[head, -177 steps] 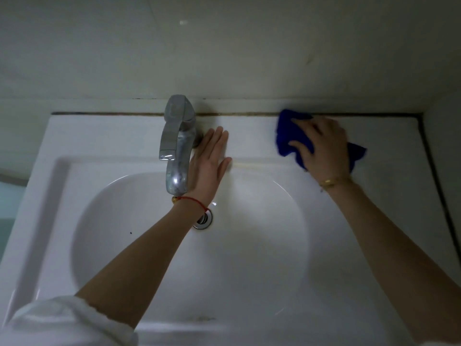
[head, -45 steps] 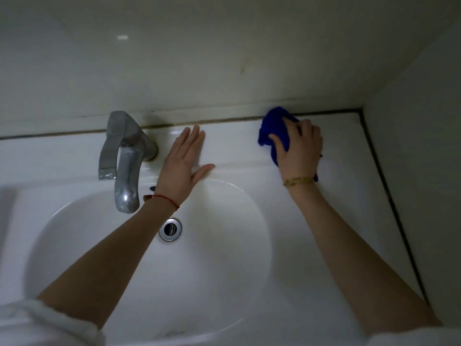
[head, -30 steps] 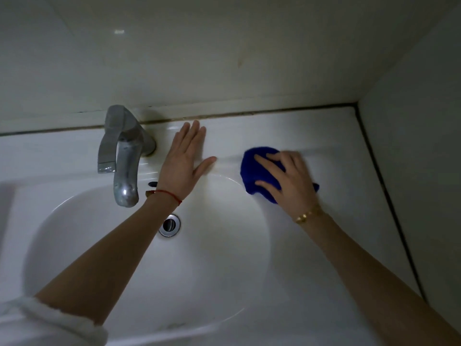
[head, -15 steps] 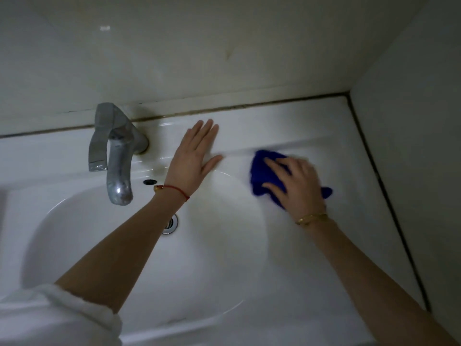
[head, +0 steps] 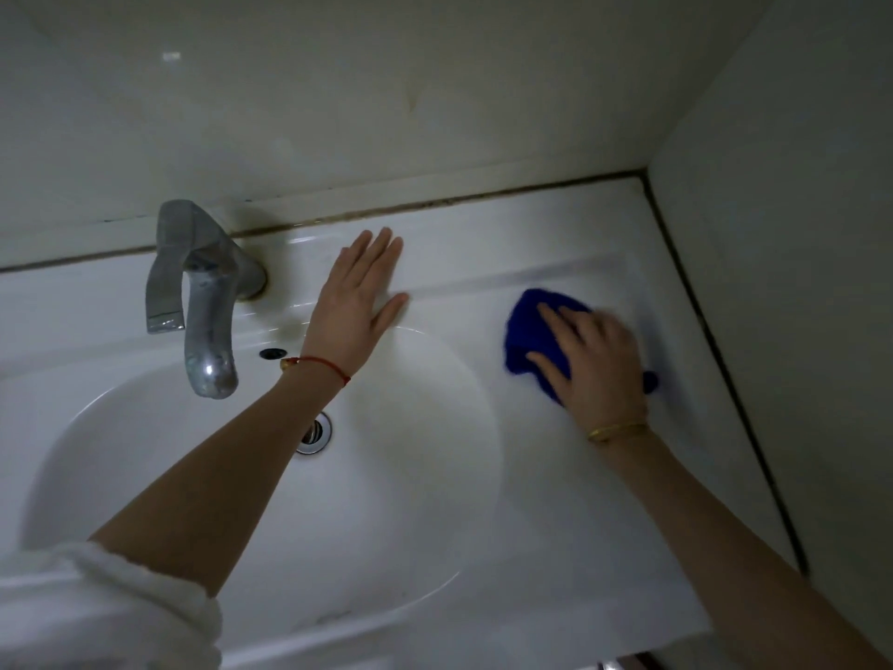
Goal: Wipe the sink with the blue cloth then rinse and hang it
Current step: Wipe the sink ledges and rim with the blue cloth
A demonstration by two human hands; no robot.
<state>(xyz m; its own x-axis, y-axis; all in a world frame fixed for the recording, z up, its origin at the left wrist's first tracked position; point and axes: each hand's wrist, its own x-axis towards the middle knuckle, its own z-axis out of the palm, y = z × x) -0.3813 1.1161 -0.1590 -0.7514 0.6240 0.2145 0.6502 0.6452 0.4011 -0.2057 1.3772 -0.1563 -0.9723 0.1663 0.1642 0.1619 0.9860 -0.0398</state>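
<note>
The blue cloth (head: 529, 331) lies bunched on the flat right-hand deck of the white sink (head: 555, 500), right of the round basin. My right hand (head: 594, 365) presses down on the cloth with spread fingers and covers its near half; the hand is blurred. My left hand (head: 360, 307) rests flat and open on the sink's back ledge, just right of the chrome tap (head: 203, 302), touching nothing else.
The drain (head: 316, 432) sits in the basin under my left forearm, and a small overflow hole (head: 272, 353) is below the tap. Tiled walls close the back and the right side, with a dark sealant line along the sink's edges.
My right hand has slid the cloth from the basin's rim rightward over the deck toward the side wall. My left hand has stayed flat on the back ledge.
</note>
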